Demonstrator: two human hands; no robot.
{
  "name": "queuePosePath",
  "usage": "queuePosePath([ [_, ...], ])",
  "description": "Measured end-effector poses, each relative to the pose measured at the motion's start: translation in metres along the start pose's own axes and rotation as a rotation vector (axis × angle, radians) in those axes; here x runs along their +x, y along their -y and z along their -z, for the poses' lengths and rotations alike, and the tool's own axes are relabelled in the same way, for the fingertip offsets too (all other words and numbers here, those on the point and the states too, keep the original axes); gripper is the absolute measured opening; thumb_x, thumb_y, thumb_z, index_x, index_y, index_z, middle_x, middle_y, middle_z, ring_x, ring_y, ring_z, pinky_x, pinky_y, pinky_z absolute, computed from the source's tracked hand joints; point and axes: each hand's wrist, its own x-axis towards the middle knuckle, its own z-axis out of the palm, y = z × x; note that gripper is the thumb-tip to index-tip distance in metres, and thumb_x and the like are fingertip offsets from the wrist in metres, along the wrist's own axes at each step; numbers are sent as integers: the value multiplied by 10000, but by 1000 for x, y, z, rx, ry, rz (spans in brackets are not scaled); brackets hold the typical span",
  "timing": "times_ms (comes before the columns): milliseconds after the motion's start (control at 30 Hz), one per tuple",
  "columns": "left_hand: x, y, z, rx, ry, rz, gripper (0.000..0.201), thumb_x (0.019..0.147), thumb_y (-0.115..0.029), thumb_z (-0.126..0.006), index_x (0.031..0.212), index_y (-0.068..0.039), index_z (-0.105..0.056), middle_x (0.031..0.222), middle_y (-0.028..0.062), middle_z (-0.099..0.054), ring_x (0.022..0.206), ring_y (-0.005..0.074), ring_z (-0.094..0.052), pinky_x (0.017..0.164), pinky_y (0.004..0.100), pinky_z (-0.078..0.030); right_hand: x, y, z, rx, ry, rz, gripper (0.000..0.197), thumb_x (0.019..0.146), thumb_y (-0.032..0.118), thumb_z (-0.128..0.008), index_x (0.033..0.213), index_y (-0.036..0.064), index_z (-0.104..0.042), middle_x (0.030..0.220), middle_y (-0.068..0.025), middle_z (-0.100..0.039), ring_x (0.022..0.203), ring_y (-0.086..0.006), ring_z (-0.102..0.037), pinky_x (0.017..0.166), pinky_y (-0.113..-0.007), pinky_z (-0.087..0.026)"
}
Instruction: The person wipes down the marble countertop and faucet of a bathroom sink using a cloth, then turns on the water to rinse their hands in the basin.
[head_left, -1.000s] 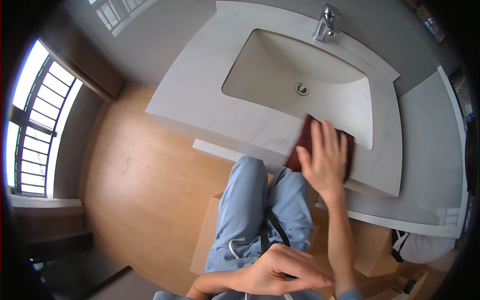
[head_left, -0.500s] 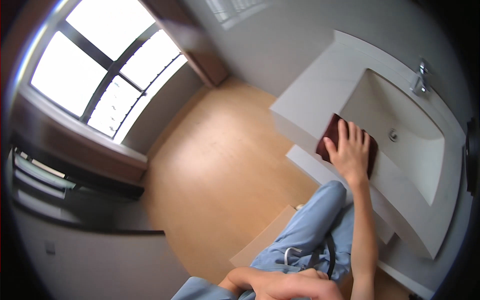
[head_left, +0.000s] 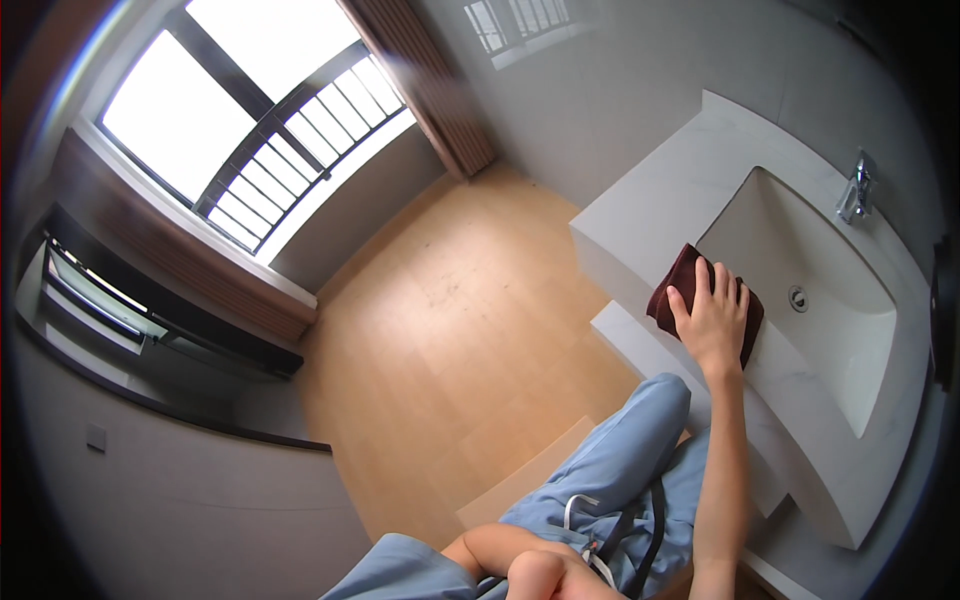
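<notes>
Where the white desk [head_left: 650, 215] runs far-right with its sunken sink basin [head_left: 820, 290] and chrome faucet [head_left: 853, 190], a dark red cloth [head_left: 678, 285] lies on the near-left rim, just beside the basin. Right hand [head_left: 712, 318] rests flat on the cloth, fingers spread and pointing far, pressing, not gripping; cloth shows beyond its left side. Left hand [head_left: 545, 578] sits low at the lap, well apart, curled; whether it holds anything cannot be told.

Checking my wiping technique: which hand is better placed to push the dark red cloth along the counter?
Right. The right hand lies flat on the dark red cloth on the counter beside the basin. The left hand is down by the lap.
</notes>
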Motion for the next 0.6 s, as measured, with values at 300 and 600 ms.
queuePosePath([
  [300,-1,6,1,-30,-22,-20,253,943,40,-568,1155,173,-605,713,126,-662,451,175,-561,419,311,-433,1,0,2,8,-8,-1,623,953,491,-584,1363,24,-536,1321,-206,-561,1284,-361,-505,1130,-543,-336],
  [600,0,5,-1,-44,-27,-7,266,944,35,-561,1174,163,-602,703,116,-654,452,172,-562,415,305,-431,1,2,4,6,6,-8,631,953,493,-587,1374,27,-529,1339,-207,-556,1292,-367,-501,1134,-545,-334],
])
